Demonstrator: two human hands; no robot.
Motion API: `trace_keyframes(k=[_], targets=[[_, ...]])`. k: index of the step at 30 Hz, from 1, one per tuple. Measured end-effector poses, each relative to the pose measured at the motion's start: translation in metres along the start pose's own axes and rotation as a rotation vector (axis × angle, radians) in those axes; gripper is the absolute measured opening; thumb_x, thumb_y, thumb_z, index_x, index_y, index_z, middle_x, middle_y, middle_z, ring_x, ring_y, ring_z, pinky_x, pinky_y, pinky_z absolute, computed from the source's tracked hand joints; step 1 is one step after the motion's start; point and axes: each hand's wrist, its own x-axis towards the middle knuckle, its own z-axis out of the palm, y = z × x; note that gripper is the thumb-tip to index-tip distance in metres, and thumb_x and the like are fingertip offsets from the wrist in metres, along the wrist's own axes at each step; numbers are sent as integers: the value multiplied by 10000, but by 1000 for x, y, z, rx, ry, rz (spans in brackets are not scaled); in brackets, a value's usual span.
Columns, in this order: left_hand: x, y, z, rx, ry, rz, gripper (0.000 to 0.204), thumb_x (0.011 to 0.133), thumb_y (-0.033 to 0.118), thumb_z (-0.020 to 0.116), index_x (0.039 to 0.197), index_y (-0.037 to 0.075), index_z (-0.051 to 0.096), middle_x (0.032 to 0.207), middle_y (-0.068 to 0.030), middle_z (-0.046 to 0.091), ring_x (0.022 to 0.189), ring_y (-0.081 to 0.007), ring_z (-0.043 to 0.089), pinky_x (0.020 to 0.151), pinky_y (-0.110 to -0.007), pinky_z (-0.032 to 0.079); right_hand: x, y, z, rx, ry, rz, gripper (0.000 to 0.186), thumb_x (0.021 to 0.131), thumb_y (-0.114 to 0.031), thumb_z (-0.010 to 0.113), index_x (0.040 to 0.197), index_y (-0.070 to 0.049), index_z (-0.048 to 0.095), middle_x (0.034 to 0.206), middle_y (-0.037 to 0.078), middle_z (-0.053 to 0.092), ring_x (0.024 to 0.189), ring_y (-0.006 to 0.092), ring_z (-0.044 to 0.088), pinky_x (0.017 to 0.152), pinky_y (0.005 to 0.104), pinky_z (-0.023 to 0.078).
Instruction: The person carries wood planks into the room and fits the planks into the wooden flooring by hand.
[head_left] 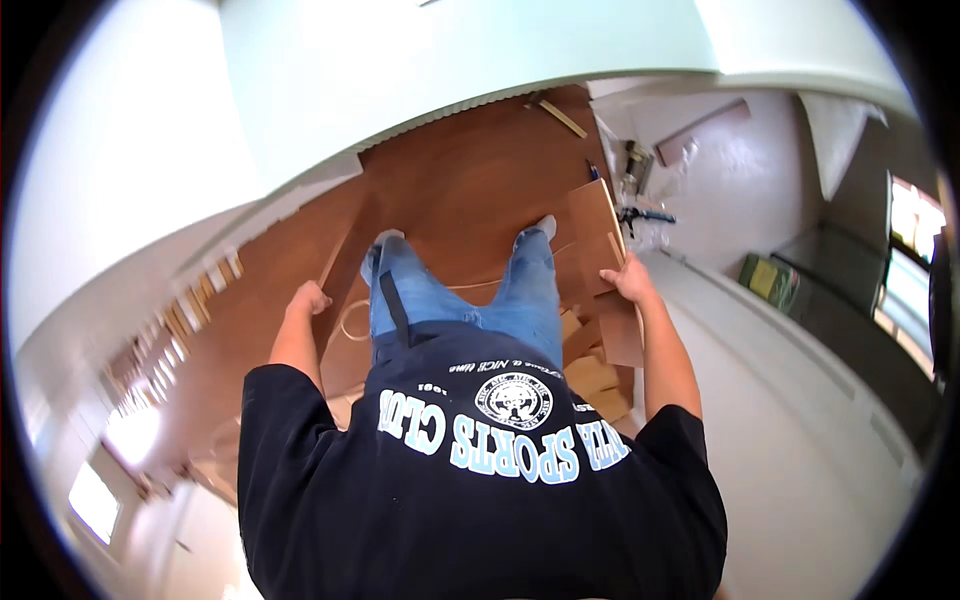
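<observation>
My left hand is closed round the edge of a long brown wooden plank, which stands on edge beside my left leg. My right hand grips the edge of another brown plank at my right side. This second board runs forward past my right foot and back below the hand. My fingers on its underside are partly hidden. Both feet in light socks stand on the reddish-brown wooden floor, between the two boards.
A hammer lies at the far floor edge. Off the right side are a blue-handled tool, a loose plank strip and a green package. Wood offcuts lie by my right leg. Several small light blocks line the left wall.
</observation>
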Motion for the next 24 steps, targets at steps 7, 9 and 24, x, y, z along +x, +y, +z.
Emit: trace_keyframes(k=[7, 9, 24], targets=[[61, 81, 106, -170, 237, -74, 501, 861, 298, 826, 1216, -27, 685, 1215, -296, 702, 1196, -458, 651, 1015, -508, 542, 347, 11, -33, -471, -232, -303, 719, 756, -349, 899, 1297, 27, 611, 1268, 299, 683, 1226, 453, 633, 1027, 479, 526], [101, 108, 139, -210, 231, -48, 499, 855, 301, 834, 1204, -29, 697, 1210, -289, 708, 1196, -452, 656, 1016, -507, 540, 421, -1, -28, -500, -253, -389, 719, 764, -336, 885, 1302, 37, 588, 1280, 311, 669, 1227, 455, 630, 1034, 478, 517], [532, 163, 203, -846, -91, 165, 560, 836, 318, 887, 1332, 139, 702, 1213, -50, 749, 1084, -230, 703, 879, -376, 608, 759, -127, 134, -390, -99, -709, 766, 821, -343, 876, 1368, 83, 550, 1337, 296, 653, 1270, 426, 625, 1076, 465, 482]])
